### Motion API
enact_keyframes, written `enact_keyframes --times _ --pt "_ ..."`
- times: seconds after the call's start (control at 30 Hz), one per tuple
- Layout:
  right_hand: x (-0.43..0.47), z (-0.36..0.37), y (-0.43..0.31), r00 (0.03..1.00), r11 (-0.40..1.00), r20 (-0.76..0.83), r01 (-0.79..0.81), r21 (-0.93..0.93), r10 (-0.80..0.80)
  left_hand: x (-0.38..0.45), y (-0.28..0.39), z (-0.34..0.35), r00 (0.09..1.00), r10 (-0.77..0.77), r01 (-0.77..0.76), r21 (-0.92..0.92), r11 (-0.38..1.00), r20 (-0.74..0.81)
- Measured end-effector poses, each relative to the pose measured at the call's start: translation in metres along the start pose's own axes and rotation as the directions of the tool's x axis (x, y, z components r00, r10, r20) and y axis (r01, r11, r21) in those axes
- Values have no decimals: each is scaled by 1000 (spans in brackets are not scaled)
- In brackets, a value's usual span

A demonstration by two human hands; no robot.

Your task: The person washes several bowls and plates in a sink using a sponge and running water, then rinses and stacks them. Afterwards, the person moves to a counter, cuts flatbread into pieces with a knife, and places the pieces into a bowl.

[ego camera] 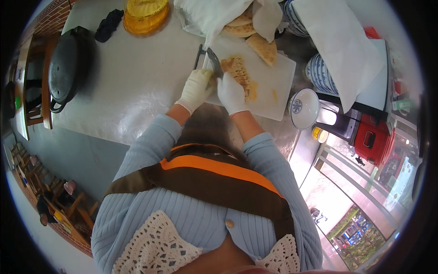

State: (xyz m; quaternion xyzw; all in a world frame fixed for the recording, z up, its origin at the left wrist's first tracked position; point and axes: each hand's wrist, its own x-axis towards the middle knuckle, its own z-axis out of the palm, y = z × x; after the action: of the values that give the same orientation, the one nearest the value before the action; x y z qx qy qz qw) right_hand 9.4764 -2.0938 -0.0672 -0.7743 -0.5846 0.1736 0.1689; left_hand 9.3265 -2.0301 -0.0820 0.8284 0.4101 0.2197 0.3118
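Observation:
My left hand (195,89) and my right hand (232,91), both in pale gloves, are close together at the left edge of a white cutting board (270,99). A dark-bladed cutting tool (214,61) slants between them, its lower end at the fingertips. Which hand grips it is hidden. A dark bar (198,57) lies beside the blade; I cannot tell if they are joined. My right hand rests against flatbread cut into small pieces (241,73). A half flatbread (263,48) lies at the board's far edge. What my curled left fingers enclose is hidden.
Whole flatbreads (239,29) sit under white cloth (212,13). A white bowl (304,109) and stacked patterned bowls (321,73) stand at right. Yellow baskets (145,17), a dark cloth (108,25) and a black lidded pan (70,65) are on the metal table (137,78).

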Motion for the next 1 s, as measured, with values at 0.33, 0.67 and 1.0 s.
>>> enact_keyframes --times 0.33,0.67,1.0 --pt "-36 -50 -25 974 997 214 -69 -30 74 -17 -10 1 978 -150 161 66 985 -144" --pt "-8 -28 -29 965 993 257 -29 -116 58 2 -25 7 993 -110 106 105 989 33" --pt "-6 6 -24 994 998 92 -64 -24 66 8 -26 -3 999 -13 12 23 1000 40"
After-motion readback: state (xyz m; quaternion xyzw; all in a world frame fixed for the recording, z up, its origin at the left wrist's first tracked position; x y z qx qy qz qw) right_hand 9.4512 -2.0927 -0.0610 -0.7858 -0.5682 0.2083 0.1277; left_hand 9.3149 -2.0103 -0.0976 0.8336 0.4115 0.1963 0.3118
